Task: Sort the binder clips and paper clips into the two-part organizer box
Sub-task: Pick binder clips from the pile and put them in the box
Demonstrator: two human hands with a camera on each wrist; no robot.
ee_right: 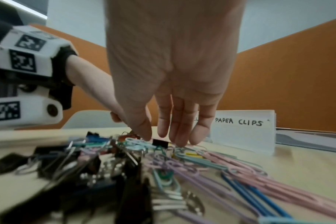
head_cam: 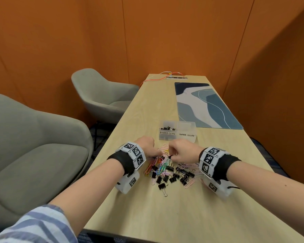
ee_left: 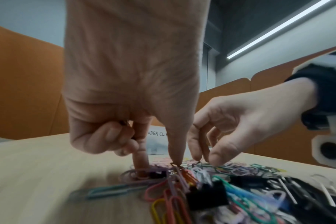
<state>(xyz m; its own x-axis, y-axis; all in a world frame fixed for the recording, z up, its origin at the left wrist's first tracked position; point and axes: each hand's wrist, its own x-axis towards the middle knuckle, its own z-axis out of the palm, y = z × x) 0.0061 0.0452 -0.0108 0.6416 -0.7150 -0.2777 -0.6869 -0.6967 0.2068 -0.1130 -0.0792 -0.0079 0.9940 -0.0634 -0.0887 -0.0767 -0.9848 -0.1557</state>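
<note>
Near the table's (head_cam: 218, 199) left edge, left grip (head_cam: 145, 144) pinches something dark, right grip (head_cam: 182, 150) spread over clips (head_cam: 167, 170)

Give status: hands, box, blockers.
Left hand holds binder clips, reaching for more; right hand picking in pile. Organizer box: binder side partly filled, paper side looks empty. Clips tangled.

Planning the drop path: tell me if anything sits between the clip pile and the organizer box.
Nothing visible does. Bare table lies between the pile of clips and the organizer box, which is open on top. The left hand and right hand are both down at the pile's far edge, nearest the box.
</note>
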